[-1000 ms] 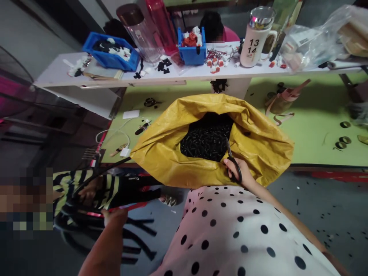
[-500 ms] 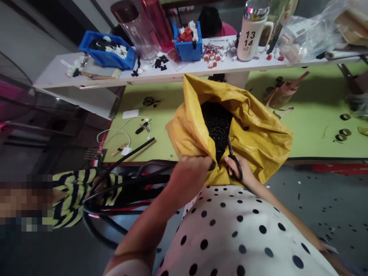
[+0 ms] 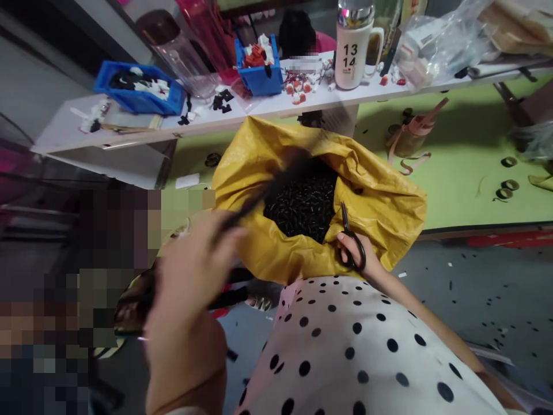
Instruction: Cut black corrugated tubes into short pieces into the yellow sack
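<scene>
My left hand (image 3: 190,265), smeared by motion, is closed on a long black tube (image 3: 272,187). The tube slants up and right from the fist, across the mouth of a yellow sack (image 3: 380,184). Inside the sack lies a heap of short black tube pieces (image 3: 302,207). Close to the sack's right front rim, my right hand (image 3: 367,256) grips black-handled scissors (image 3: 345,219), fingers in the loops and blades pointing up. The blades look nearly closed, with nothing seen between them.
A white shelf (image 3: 302,106) runs behind the sack, carrying blue bins (image 3: 261,78), a white mug (image 3: 349,57) and bottles. Tape rolls (image 3: 507,187) and a pink-strapped cup (image 3: 412,135) rest on the green table (image 3: 462,150). Someone stands at left, partly blurred out.
My left hand has moved left and up from the sack's front rim, and the tube now crosses the opening. The sack's mouth gapes wider. My right hand has barely moved with the scissors.
</scene>
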### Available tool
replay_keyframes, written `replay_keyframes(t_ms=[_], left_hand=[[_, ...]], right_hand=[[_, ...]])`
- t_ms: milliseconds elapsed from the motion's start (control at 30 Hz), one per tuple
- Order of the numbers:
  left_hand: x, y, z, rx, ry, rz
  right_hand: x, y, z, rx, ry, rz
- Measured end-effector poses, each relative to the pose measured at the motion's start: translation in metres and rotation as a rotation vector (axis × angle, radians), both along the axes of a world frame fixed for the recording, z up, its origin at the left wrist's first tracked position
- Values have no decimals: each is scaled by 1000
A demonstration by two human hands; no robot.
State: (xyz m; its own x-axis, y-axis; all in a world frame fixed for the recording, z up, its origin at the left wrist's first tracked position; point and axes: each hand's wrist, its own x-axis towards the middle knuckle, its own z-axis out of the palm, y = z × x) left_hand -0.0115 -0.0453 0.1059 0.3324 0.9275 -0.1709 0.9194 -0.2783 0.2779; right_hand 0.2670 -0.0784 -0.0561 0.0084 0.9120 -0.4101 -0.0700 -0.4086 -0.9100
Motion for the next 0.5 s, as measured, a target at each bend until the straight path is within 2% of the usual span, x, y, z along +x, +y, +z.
replay_keyframes(t_ms=[33, 100, 200, 267, 367, 500], left_hand=[[19, 1, -13, -38, 53, -39], [50, 0, -40, -296, 128, -301], [68, -3, -69, -381, 115, -355], [62, -3, -76, -373, 94, -306], [41, 0, -75, -371, 78, -242], [28, 3, -76, -365, 70, -182]], right_hand=[[-1, 2, 1, -5, 72, -45], [1, 7, 3, -19, 248, -148], [12, 13, 8, -18, 451, -211], [23, 15, 11, 2, 503, -185], [37, 14, 11, 40, 493, -138], [42, 13, 10, 50, 258, -120]])
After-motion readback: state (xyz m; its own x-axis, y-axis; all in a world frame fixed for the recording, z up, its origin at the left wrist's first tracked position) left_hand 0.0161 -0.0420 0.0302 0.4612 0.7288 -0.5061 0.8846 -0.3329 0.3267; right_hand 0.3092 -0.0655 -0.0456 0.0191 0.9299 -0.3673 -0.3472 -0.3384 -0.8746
